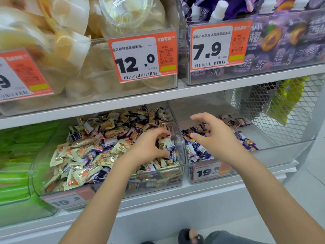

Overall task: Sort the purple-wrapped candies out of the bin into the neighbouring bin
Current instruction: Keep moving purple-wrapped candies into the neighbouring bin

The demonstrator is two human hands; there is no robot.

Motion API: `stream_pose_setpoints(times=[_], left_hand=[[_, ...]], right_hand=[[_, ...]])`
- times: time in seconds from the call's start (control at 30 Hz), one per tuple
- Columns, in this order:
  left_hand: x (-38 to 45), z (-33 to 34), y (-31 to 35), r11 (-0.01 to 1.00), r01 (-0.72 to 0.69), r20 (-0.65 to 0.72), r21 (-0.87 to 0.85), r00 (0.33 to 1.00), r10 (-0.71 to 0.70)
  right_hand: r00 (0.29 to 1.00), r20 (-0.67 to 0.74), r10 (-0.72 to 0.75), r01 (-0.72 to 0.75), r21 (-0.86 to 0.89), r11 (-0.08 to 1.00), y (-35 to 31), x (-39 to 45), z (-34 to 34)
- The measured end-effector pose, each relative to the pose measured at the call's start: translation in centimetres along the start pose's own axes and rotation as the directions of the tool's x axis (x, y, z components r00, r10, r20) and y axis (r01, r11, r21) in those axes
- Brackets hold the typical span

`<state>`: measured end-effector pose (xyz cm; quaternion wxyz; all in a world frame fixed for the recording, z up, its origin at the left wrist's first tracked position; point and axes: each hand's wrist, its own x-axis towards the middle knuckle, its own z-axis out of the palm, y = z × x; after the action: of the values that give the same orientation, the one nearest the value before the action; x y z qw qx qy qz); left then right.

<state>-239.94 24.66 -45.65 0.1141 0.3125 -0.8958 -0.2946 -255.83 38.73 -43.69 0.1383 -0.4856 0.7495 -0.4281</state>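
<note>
Left fingers point(162, 133) curled down into the candy heap, seemingly pinching among wrappers at the right end of the mixed bin point(109, 186); exactly what was gripped could not be told. Left hand point(147, 147) sunk wrist-deep among gold and purple pieces. Right fingers point(197, 117) spread and loosely bent, holding nothing; right hand point(213, 136) hovering over the neighbouring bin point(274, 150).

Purple-wrapped candies point(109, 142) scattered through the gold ones point(82, 173) in the mixed bin, with a sorted heap point(197, 150) already lying at the near left of the neighbouring bin. Judged light, small and crinkly, with slick film likely to slip; best pinched by the twisted or crimped wrapper ends, or scooped several at once. Not fragile, so tossing across the clear divider looked safe.

Both bins clear plastic, side by side on a white shelf point(175, 196), orange price tags point(209, 171) on the fronts. Pale jelly cups and purple pouches on the shelf above; wire mesh to the right; green packs at far left.
</note>
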Motion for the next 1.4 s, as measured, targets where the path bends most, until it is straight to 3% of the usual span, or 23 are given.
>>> stream_pose_setpoints(times=[0.07, 0.17, 0.47, 0.7, 0.8, 0.87, 1.0, 1.23, 1.4], left_hand=[[1.1, 0.8, -0.6, 0.988, -0.028, 0.047, 0.149, 0.999, 0.021], [1.8, 1.7, -0.9, 0.964, -0.079, -0.017, 0.254, 0.996, 0.086], [0.0, -1.6, -1.8, 0.999, -0.046, -0.015, 0.007, 0.999, 0.046], [-1.8, -4.4, -1.8, 0.962, -0.015, -0.092, 0.272, 0.995, 0.042], [-1.6, -2.9, -0.2, 0.923, -0.11, -0.138, 0.369, 0.976, 0.171], [-1.0, -1.6, 0.8, 0.928, -0.184, -0.075, 0.322, 0.973, 0.219], [0.4, 0.7, 0.6, 0.937, -0.144, 0.187, 0.32, 0.979, 0.087], [1.7, 0.9, -0.2, 0.913, -0.084, 0.403, 0.399, 0.91, -0.092], [1.9, 1.0, -0.6, 0.898, -0.133, 0.427, 0.42, 0.902, -0.067]], right_hand=[[1.0, 0.004, 0.003, -0.003, -0.012, 1.0, -0.2, 0.1, 0.3], [1.0, 0.017, 0.022, -0.022, -0.033, 0.999, -0.4, 0.1, 0.6], [1.0, 0.01, 0.002, 0.0, -0.123, 0.992, -0.4, 0.5, 0.1], [0.995, 0.08, -0.055, 0.067, -0.158, 0.985, -0.9, 0.2, 0.4], [0.991, 0.116, -0.067, 0.089, -0.191, 0.977, -1.1, 0.2, 0.5], [0.984, 0.159, -0.08, 0.113, -0.216, 0.97, -1.1, 0.2, 0.6], [0.97, 0.225, -0.092, 0.149, -0.253, 0.956, -1.0, 0.3, 0.9], [0.954, 0.291, -0.077, 0.157, -0.264, 0.952, -0.5, 0.3, 0.9], [0.948, 0.312, -0.065, 0.15, -0.256, 0.955, 0.1, 0.2, 1.2]])
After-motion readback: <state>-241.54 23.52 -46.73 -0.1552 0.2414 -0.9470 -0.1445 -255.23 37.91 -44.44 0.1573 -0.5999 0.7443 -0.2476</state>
